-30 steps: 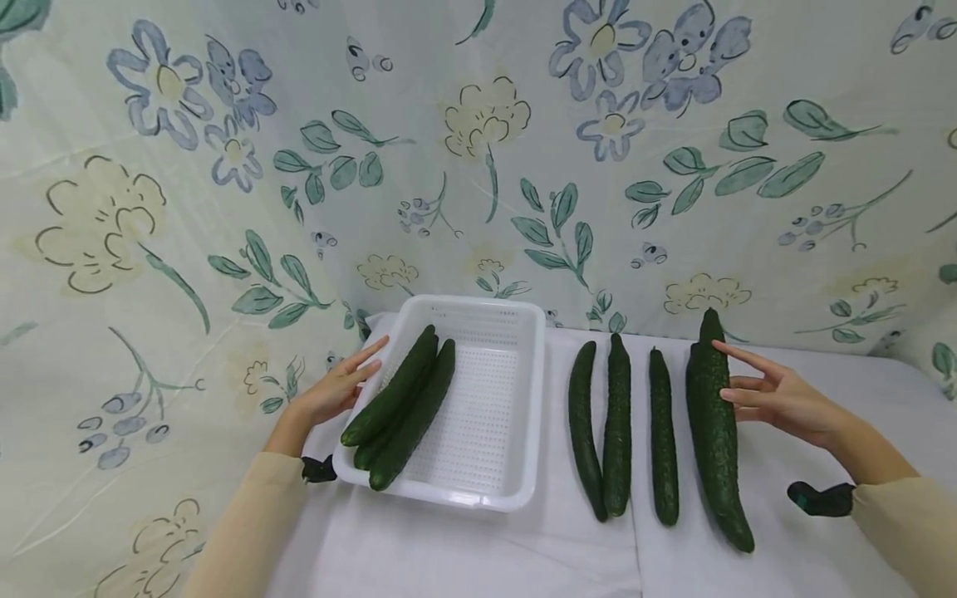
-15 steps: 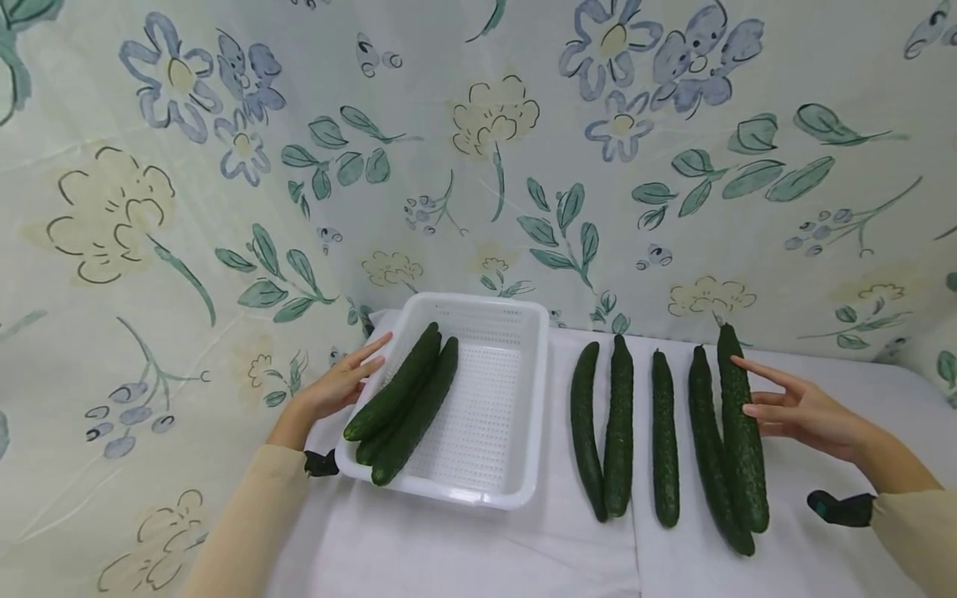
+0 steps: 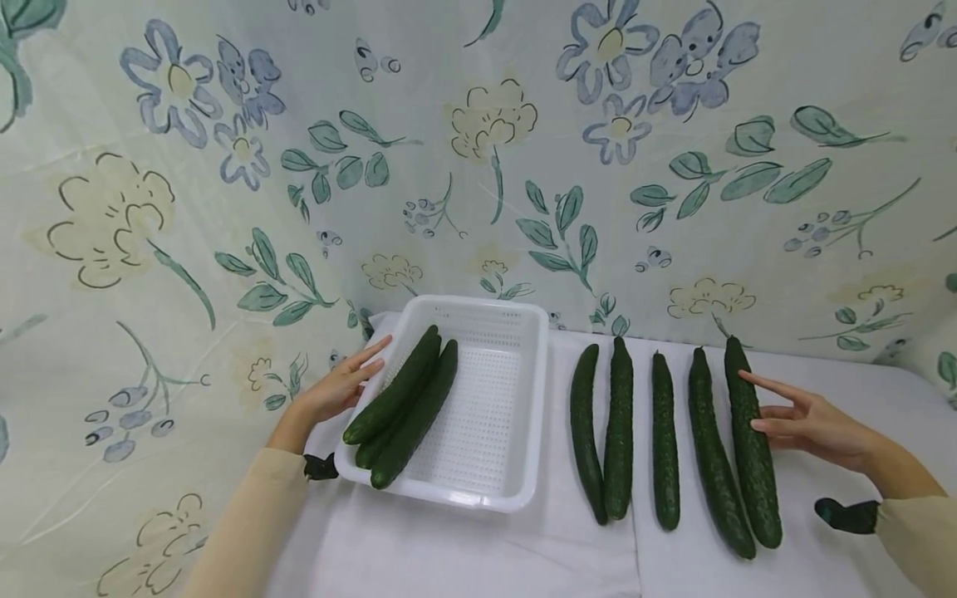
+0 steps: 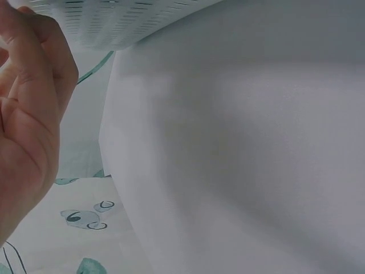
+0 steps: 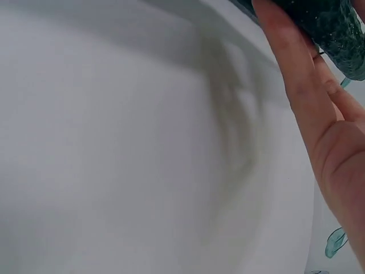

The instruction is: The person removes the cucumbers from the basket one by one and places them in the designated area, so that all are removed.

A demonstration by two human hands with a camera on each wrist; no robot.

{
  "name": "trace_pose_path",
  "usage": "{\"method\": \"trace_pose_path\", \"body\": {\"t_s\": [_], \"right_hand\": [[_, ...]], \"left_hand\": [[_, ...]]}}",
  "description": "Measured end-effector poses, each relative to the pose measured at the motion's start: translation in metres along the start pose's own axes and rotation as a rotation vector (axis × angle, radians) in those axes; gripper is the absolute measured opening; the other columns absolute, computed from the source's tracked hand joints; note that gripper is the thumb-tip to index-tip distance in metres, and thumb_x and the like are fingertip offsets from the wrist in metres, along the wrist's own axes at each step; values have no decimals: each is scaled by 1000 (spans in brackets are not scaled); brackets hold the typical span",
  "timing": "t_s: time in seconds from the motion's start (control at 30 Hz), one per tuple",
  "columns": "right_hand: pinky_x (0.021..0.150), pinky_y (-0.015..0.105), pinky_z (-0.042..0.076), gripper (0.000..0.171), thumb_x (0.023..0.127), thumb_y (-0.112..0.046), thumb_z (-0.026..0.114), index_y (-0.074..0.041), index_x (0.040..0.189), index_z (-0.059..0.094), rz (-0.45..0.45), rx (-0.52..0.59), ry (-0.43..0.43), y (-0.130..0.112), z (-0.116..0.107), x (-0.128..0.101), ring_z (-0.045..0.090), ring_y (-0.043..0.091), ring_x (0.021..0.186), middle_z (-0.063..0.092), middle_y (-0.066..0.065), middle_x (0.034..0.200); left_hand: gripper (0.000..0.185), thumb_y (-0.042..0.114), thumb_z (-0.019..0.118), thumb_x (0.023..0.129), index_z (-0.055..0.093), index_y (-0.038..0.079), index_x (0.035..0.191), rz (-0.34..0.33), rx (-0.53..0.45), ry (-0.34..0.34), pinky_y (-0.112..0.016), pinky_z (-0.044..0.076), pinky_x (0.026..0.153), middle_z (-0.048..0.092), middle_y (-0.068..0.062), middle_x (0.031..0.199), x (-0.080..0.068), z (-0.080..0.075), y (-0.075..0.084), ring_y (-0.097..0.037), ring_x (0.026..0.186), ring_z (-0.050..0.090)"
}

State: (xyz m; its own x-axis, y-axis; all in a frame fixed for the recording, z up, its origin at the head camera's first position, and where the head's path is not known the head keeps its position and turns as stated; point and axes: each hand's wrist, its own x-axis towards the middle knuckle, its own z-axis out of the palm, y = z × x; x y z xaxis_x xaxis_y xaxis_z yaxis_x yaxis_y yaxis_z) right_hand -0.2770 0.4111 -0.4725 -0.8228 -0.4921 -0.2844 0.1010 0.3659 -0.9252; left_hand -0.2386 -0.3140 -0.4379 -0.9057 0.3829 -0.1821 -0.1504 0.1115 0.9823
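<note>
A white perforated basket (image 3: 523, 399) sits on the white tablecloth with three dark green cucumbers (image 3: 407, 403) leaning along its left side. My left hand (image 3: 340, 389) rests with straight fingers against the basket's left rim; in the left wrist view the hand (image 4: 28, 114) is beside the basket wall (image 4: 114, 23). Right of the basket, several cucumbers lie side by side in a row. My right hand (image 3: 800, 415) touches the rightmost cucumber (image 3: 751, 448) with straight fingers. The right wrist view shows those fingers (image 5: 302, 97) against the cucumber (image 5: 325, 23).
A floral cloth (image 3: 478, 166) hangs behind and to the left of the table. The white tablecloth (image 3: 478, 556) shows bare in front of the basket and at the far right. A dark strap (image 3: 845, 515) sits on my right wrist.
The rightmost cucumber, first lying against its neighbour, has moved right and now lies apart in the row. My right hand moved right with it. The left hand stayed put.
</note>
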Motion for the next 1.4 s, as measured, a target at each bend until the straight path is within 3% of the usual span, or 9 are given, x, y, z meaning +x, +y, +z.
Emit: {"method": "trace_pose_path", "body": {"t_s": [0.27,0.5,0.8,1.07,1.4], "right_hand": [[83,47,47,79,93,-4,52,-33,148,3,-7,32,-13,13,-1,1,55,9,105,0,36,141],[80,47,48,79,92,-8,54,-35,148,4,16,8,22,19,0,3,57,13,102,11,43,136],[79,47,49,83,91,-15,58,-38,147,2,94,-37,74,19,2,6,59,23,100,28,36,131],[74,44,51,83,89,-17,61,-33,148,5,84,-113,85,11,7,10,60,25,94,46,26,117],[73,41,51,81,88,-19,63,-28,149,9,78,-140,120,13,10,12,61,24,91,48,26,114]], "left_hand": [[54,24,38,100,15,29,148,1,8,2,-33,51,75,32,-15,142,-1,0,0,-17,101,56],[53,22,37,101,14,28,148,4,0,-1,-32,51,74,31,-15,142,-1,0,-1,-16,101,55],[52,25,38,100,18,33,147,10,30,28,-31,51,74,30,-11,142,2,-2,-5,-16,103,52],[50,30,40,99,22,40,145,11,58,56,-32,50,75,32,-6,141,9,-9,-16,-18,105,51],[49,30,40,99,23,41,144,8,48,57,-31,50,73,34,-6,141,8,-10,-17,-18,104,51]]}}
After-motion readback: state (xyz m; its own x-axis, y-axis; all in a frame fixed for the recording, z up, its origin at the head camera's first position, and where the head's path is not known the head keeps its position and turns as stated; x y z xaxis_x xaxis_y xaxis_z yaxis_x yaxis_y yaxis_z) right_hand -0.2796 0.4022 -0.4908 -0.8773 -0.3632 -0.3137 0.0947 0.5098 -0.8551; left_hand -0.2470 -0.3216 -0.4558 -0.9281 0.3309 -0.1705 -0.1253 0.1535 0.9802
